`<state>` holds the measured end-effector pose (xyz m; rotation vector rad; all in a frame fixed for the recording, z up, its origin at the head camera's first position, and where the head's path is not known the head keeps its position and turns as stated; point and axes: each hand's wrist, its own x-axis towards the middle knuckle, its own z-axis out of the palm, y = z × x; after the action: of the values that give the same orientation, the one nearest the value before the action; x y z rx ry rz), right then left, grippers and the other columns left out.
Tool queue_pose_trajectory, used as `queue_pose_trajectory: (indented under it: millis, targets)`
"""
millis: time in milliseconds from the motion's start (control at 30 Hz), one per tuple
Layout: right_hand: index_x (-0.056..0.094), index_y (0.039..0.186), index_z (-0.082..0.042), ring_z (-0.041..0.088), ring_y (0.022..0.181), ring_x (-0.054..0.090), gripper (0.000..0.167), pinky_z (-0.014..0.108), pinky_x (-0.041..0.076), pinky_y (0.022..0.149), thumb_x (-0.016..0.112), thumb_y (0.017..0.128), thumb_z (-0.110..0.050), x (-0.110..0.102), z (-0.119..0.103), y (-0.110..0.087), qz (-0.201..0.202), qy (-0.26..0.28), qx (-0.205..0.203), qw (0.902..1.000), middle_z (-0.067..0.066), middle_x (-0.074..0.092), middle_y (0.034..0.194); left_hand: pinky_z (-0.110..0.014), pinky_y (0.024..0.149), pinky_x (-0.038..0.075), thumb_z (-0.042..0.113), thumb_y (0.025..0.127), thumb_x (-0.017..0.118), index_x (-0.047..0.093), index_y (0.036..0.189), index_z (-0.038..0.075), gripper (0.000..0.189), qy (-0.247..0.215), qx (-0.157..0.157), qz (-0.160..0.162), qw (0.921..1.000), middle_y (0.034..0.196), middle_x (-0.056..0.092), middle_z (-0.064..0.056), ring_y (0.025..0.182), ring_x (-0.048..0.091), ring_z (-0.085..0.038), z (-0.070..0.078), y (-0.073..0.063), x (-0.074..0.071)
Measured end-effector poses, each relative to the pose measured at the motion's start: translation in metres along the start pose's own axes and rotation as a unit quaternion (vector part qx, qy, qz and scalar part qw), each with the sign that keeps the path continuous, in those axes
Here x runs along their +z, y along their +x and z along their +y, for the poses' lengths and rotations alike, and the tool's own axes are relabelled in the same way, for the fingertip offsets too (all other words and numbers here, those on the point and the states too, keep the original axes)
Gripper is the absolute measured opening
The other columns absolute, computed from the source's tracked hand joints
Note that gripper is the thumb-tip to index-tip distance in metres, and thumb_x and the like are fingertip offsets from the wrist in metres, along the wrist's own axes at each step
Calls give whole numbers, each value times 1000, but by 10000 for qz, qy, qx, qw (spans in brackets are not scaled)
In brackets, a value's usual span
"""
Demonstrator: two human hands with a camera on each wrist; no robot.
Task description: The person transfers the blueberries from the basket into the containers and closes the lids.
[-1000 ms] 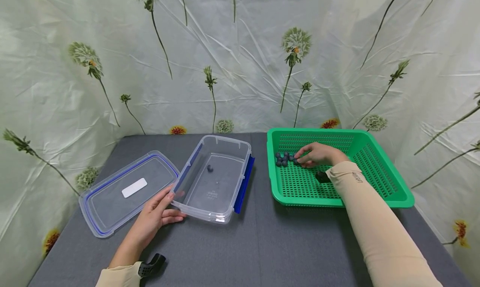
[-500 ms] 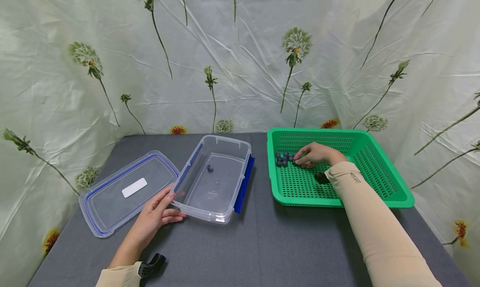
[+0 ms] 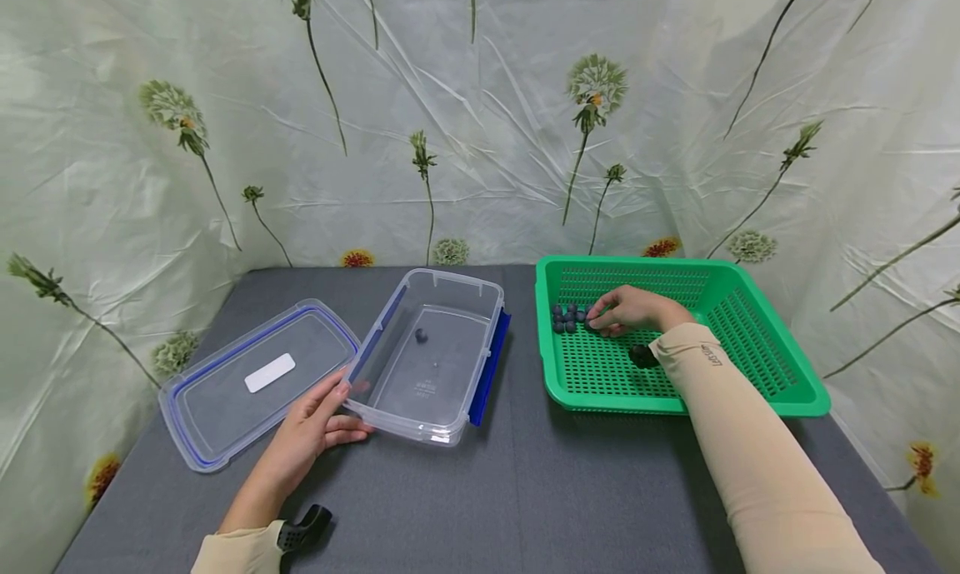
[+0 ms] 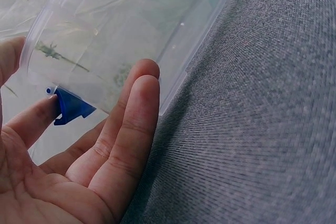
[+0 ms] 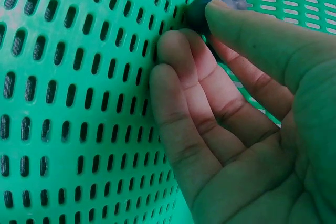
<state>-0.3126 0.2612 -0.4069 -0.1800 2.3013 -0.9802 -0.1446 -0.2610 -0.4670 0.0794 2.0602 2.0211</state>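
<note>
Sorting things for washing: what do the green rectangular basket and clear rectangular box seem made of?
Green rectangular basket: probably moulded plastic, slightly glossy, with uniform slots.
Clear rectangular box: likely rigid plastic, glossy, with thin transparent walls and highlights.

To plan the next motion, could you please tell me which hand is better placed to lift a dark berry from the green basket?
Probably the right hand: it pinches a dark berry inside the green basket, whereas the left hand grips the clear container, apart from the basket.
</note>
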Motion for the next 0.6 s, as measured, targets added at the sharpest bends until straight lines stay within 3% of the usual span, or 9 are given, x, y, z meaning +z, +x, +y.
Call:
queue_pose_trajectory:
  millis: [267,600]
  targets:
    - [59,136,7,17,96,68,35,34,60,92,63,109,-15,-4,-4,-4,-71,212,-34,9997,8,72,107,-32,82,67,32,118,44,27,168,2,61,-49,42,-27,10000,134,70,14,92,81,-19,0,0,0]
    - [59,136,8,15,92,67,34,29,58,84,62,110,-14,-16,-15,-10,80,410,-412,9983,5,73,104,-32,82,67,31,118,44,25,168,1,61,-103,49,-24,9999,133,71,15,92,80,-19,1,-1,1]
